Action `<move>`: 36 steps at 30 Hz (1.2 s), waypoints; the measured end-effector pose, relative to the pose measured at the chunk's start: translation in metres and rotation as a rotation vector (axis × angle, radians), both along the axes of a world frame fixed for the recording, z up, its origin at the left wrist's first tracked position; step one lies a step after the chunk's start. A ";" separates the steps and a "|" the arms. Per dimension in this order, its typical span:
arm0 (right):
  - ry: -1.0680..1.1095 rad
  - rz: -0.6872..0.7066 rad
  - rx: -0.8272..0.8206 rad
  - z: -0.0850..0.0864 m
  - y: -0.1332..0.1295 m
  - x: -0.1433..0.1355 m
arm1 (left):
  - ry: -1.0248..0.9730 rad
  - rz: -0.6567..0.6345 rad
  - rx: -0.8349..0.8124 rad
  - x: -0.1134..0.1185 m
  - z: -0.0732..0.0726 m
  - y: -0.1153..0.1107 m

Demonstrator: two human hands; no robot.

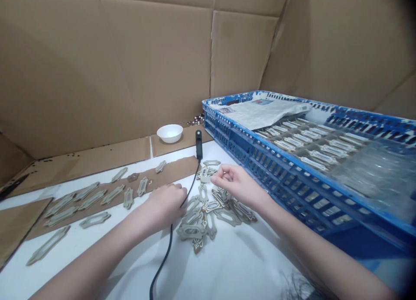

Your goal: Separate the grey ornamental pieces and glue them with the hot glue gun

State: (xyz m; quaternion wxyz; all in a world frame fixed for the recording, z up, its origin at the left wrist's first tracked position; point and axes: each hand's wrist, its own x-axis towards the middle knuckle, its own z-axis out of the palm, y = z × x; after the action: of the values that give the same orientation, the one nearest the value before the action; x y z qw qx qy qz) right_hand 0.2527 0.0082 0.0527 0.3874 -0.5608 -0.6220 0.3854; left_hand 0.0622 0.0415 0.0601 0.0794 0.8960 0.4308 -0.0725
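Observation:
A heap of small ornate plates [212, 206] lies on the white table, each long and thin with an oblong window, some grey and some with white-and-gold patterning. My right hand [236, 184] is above the heap's far side, thumb and forefinger pinched at the edge of a grey plate [206, 178]. Fingers curled, my left hand [169, 206] rests at the heap's left edge by a black cable [171, 239]; its fingertips are hidden, and I cannot make out what they hold. More grey plates [92, 199] lie spread out to the left on a cardboard strip and the table.
On my right stands a blue plastic crate [234, 148] with rows of patterned plates [312, 137], clear plastic trays [380, 170] and a white sheet [260, 111]. A white bowl [170, 133] and a slim black device [199, 145] are behind the heap. Cardboard walls [130, 66] surround the table.

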 end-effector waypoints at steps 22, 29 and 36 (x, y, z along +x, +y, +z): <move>-0.110 -0.063 0.069 -0.004 0.001 -0.004 | -0.045 0.124 0.052 0.019 -0.021 -0.011; -0.159 -0.088 0.115 -0.009 0.001 -0.005 | -0.087 0.175 0.071 0.021 -0.026 -0.013; -0.135 -0.076 0.090 -0.009 0.001 -0.005 | -0.221 0.283 0.153 0.020 -0.023 -0.006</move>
State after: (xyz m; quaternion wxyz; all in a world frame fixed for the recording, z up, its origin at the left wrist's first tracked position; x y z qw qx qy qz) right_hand 0.2474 0.0094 0.0441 0.3836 -0.5906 -0.6417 0.3036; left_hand 0.0822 0.0352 0.0372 0.0674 0.8323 0.5456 0.0710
